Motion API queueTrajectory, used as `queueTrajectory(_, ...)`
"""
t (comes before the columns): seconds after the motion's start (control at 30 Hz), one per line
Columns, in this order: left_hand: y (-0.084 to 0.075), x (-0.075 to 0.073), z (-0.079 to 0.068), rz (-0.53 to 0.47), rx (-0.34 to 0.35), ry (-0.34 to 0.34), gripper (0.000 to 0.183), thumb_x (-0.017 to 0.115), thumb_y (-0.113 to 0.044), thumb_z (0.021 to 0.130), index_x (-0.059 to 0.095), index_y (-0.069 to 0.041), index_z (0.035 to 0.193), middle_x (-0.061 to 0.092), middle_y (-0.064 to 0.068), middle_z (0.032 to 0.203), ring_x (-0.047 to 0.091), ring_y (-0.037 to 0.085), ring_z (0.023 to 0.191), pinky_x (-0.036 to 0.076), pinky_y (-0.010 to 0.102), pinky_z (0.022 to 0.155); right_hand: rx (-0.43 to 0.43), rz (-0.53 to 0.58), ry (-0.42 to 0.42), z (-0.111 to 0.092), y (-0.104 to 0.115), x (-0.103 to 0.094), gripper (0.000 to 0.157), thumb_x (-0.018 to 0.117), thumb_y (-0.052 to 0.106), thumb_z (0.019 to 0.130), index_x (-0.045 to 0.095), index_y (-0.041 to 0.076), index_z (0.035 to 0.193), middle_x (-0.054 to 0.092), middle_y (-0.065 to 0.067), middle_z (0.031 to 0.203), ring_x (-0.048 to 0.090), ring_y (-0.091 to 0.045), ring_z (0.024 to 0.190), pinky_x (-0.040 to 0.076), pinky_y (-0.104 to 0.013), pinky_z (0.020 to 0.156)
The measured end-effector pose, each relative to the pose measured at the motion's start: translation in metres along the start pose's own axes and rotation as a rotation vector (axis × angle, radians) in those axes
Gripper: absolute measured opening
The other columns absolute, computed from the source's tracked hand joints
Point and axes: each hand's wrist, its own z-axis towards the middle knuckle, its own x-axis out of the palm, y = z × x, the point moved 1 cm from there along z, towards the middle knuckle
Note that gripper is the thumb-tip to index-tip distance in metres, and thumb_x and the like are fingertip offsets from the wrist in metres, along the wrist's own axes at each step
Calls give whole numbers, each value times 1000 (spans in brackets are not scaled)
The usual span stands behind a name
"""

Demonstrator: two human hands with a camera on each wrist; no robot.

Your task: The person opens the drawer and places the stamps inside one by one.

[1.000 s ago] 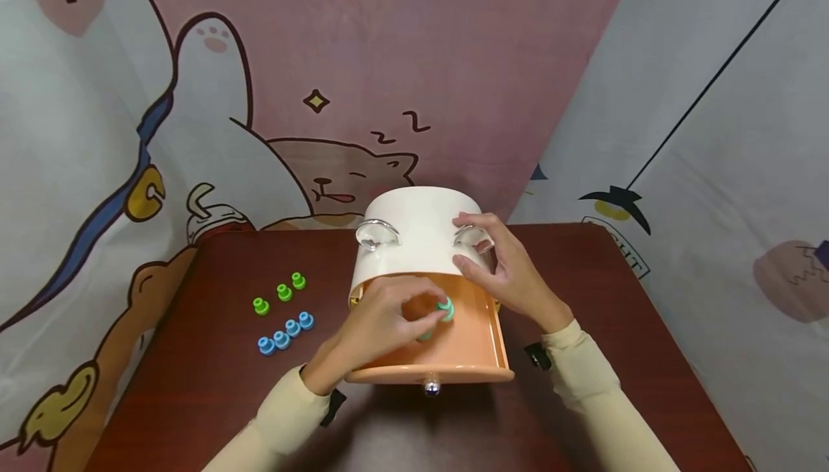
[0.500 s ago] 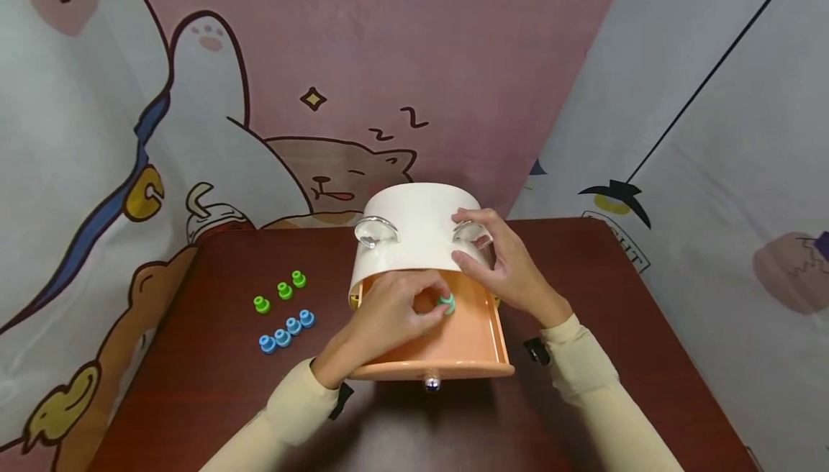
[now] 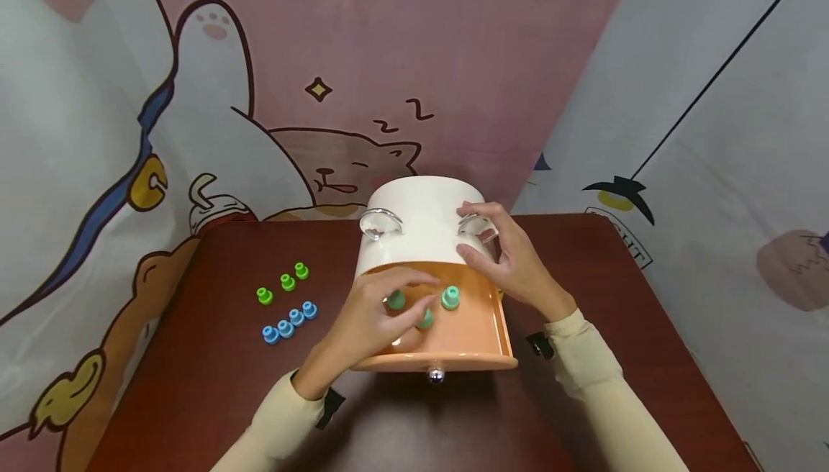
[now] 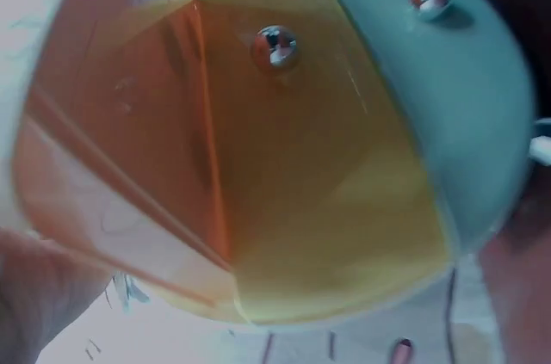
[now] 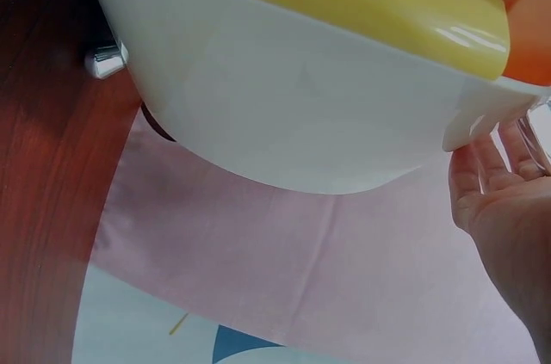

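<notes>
Three mint pegs (image 3: 450, 298) sit in the orange drawer (image 3: 482, 339), which juts from the white box (image 3: 421, 220) toward the worktop's (image 3: 635, 299) near edge. Over the drawer's left half hangs the left hand (image 3: 372, 314), thumb and fingers parted, holding nothing; half a second ago it pinched the rightmost mint peg, which now stands free and upright, so that piece looks set down. Toward the worktop's left edge, four blue pegs (image 3: 286, 328) form a row, with three lime pegs (image 3: 288, 283) just beyond. Farther back, the right hand (image 3: 514, 260) holds the box around its right clear handle (image 3: 478, 227).
</notes>
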Motion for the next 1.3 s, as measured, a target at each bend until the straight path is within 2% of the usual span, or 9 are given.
queueTrajectory(0.2,0,-3,-36,-74,-45,-279,23,78,2,94,78,-6,116,78,7,112,73,27,107,56,32,98,23,-11,-4,-7,0,-6,60,77,2,95,56,9,151,63,-7,150,62,-23,114,51,-30,92)
queueTrajectory(0.4,-1,-2,-57,-17,-1,-456,29,78,6,88,76,1,116,75,19,114,68,37,109,51,32,104,54,-32,-6,-13,0,-10,62,78,1,93,56,12,150,64,-6,149,62,-19,116,51,-29,92)
queueTrajectory(0.47,-3,-1,-64,25,10,-516,27,77,7,85,75,3,112,74,19,109,66,36,104,50,31,101,46,-35,-8,-12,0,-10,62,78,2,94,55,12,151,63,-6,149,61,-19,118,51,-30,92)
queueTrajectory(0.67,-18,11,-82,83,35,-730,16,74,12,79,70,8,94,63,16,86,55,24,81,43,26,74,29,-8,-39,-7,1,-10,62,79,2,92,56,9,149,63,-8,149,61,-21,121,50,-29,91)
queueTrajectory(0.77,-22,20,-86,51,122,-810,9,70,15,79,65,11,85,57,13,74,51,21,69,39,24,62,33,4,-43,-6,2,-9,64,81,-1,89,56,7,148,63,-12,148,60,-20,122,50,-30,92)
queueTrajectory(0.87,-23,29,-91,16,224,-839,11,69,15,86,61,13,79,56,11,66,48,15,56,36,18,49,34,0,-33,-5,1,-8,66,81,-4,88,55,6,148,63,-14,148,60,-19,122,50,-30,92)
queueTrajectory(0.97,-24,38,-96,25,283,-809,18,71,9,93,62,14,78,58,11,61,48,11,48,34,14,41,43,-3,-29,-5,0,-8,64,80,-3,90,55,7,148,63,-12,149,60,-19,121,50,-30,92)
queueTrajectory(1.17,-27,55,-102,-1,243,-671,13,74,4,97,67,14,91,69,13,68,56,8,49,36,12,41,58,9,-24,-4,-1,-5,59,77,1,94,55,10,149,62,-6,151,60,-20,123,50,-30,93)
queueTrajectory(1.3,-30,63,-106,-30,213,-636,18,75,-1,99,68,14,94,71,15,72,63,12,51,40,13,41,50,14,-10,-2,-1,3,59,76,3,95,55,12,150,62,-5,152,59,-20,128,50,-32,94)
